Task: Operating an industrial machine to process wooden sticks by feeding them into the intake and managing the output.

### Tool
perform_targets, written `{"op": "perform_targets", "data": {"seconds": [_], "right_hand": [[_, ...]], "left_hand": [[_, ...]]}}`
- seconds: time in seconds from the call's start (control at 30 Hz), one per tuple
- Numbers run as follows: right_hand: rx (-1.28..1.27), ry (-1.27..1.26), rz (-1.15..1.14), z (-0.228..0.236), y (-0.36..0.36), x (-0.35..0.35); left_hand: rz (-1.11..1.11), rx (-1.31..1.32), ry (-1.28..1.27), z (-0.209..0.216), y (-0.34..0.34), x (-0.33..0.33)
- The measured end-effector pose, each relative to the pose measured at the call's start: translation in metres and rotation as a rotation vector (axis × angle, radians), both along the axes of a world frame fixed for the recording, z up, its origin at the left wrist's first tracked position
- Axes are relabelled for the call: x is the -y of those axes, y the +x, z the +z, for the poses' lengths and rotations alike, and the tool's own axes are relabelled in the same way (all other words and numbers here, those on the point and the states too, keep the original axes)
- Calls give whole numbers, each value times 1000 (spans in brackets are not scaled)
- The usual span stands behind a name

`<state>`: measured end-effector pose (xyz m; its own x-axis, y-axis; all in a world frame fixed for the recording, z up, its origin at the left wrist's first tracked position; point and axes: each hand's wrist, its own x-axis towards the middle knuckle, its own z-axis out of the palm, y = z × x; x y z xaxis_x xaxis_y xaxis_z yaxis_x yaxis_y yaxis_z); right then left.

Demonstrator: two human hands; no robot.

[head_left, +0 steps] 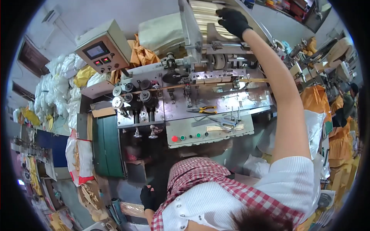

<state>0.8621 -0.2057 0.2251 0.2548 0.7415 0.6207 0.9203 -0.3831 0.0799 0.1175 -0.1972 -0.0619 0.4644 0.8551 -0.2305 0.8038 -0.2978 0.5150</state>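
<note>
At the far end of a machine, my right hand [233, 22] in a black glove reaches over a stack of cream flat pieces [204, 13]. Its fingers are apart and rest at the stack's right side; nothing shows held in them. Metal side plates [189, 23] hold the stack upright, and its lower part is hidden by the machine. Low down beside my checked apron [196, 169], my left hand [151, 197] wears a black glove with bare fingertips. Dark surroundings blur its fingers, so its grip is unclear.
Yellow-handled pliers [207, 110] lie on the metal machine bed [177, 106]. Grey pliers [225, 123] and a ruler [216, 128] lie on the panel with a red button [174, 138]. A control box [102, 48] stands at left, near rollers [145, 96]. Bagged goods [58, 84] pile up farther left.
</note>
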Motion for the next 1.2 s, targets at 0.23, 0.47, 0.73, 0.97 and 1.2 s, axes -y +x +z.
{"op": "perform_targets", "data": {"seconds": [0.23, 0.47, 0.73, 0.97, 1.2], "right_hand": [[-153, 217, 65, -126, -110, 112], [-175, 326, -194, -167, -44, 103], [-339, 510, -198, -156, -97, 124], [-1172, -928, 4, -346, -265, 266], [-1276, -725, -422, -362, -336, 363]], "left_hand": [[-12, -69, 35, 20, 41, 23], [-125, -8, -16, 49, 103, 41], [-228, -21, -38, 31, 108, 50], [-581, -169, -59, -37, 122, 11], [-965, -135, -217, -67, 265, 15]]}}
